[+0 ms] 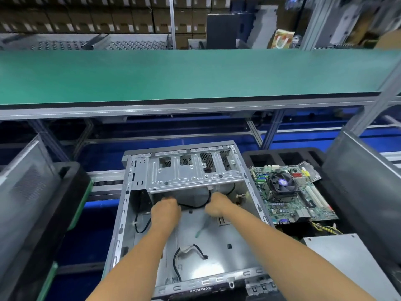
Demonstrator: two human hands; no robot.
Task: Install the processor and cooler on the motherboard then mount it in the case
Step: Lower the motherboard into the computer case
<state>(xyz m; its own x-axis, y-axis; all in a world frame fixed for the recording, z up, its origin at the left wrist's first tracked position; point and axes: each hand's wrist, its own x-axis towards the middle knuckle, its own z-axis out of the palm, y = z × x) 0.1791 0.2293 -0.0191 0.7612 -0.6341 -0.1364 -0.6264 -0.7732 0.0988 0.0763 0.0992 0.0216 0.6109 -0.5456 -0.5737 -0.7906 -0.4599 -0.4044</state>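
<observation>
At the far left we see a grey panel (pixel 23 187) leaning on a black tray (pixel 65 192). In the middle an open computer case (pixel 217 257) lies on its side on the bench, its drive cage (pixel 193 172) spanning the far end and its floor bare metal. Both of our hands reach inside, just below that cage. Our left hand (pixel 166 210) is curled, knuckles up, at a black cable (pixel 195 205) that loops between the two hands — we cannot tell for certain whether the fingers actually grip it, as the frame is blurred there. Our right hand (pixel 217 206) is likewise curled, its fingers bunched at the other end of the same loop; whether it pinches the cable is also unclear. A green-handled tool (pixel 202 228), blurred, lies on the case floor near the right hand. A second black cable (pixel 176 263) with a small connector trails across the near part of the floor.

To the right, outside the case, the motherboard (pixel 293 205) rests on another black tray (pixel 282 157) — its cooler (pixel 282 183) with fan already sits on it, and yellow wires (pixel 325 228) spill from its near edge. A grey metal plate (pixel 347 261) lies near right, and a dark side panel (pixel 364 181) stands at the far right. Above all runs a green conveyor shelf (pixel 195 72).
</observation>
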